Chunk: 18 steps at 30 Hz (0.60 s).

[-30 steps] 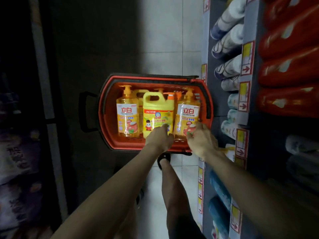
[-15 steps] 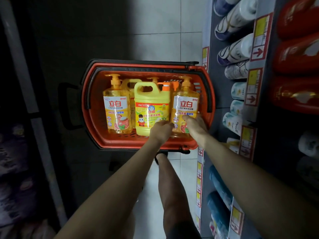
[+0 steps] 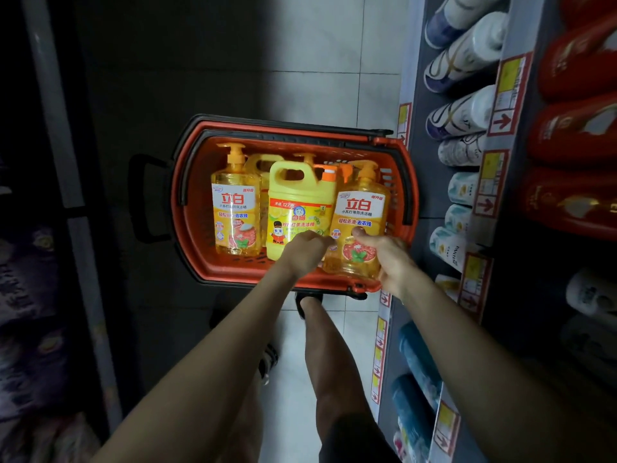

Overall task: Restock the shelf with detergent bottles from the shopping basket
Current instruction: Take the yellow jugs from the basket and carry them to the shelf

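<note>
An orange shopping basket stands on the floor beside the shelf and holds several yellow detergent bottles. My right hand grips the lower part of the right pump bottle, thumb across its label; the bottle is tilted and its base is raised over the basket's near rim. My left hand has curled fingers at the base of the middle yellow jug, next to the gripped bottle. Another pump bottle stands upright at the left, with more bottles partly hidden behind.
The shelf unit on the right carries rows of white, blue and red bottles with price tags on its edges. A dark rack lines the left. My legs stand on the tiled floor just behind the basket.
My right hand has closed round the right pump bottle and lifted it, tilted, toward the basket's near edge. My left hand has stayed at the jug's base. The view has shifted closer.
</note>
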Motion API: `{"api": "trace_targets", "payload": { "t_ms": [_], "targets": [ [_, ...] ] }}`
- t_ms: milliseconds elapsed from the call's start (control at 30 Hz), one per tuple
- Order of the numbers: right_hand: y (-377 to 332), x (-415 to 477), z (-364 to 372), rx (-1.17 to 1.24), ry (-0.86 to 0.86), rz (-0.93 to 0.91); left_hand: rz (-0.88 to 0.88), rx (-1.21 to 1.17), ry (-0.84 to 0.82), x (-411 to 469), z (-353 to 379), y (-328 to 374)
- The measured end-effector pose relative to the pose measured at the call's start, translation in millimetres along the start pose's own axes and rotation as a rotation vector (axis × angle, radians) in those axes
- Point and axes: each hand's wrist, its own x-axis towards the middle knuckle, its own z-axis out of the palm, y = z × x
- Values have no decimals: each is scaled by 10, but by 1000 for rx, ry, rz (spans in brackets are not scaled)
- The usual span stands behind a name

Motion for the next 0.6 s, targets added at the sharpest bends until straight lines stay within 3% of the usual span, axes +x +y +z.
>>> {"api": "trace_targets", "payload": {
  "t_ms": [100, 333, 600],
  "targets": [
    [-32, -222, -63, 34, -44, -44, 20, -120, -18, -147, 26, -73],
    [-116, -916, 5, -21, -235, -179, 141, -751, -83, -809, -37, -47],
    [-217, -2159, 419, -168, -327, -332, 356, -836, -75, -1928, -392, -209]
  ]
}}
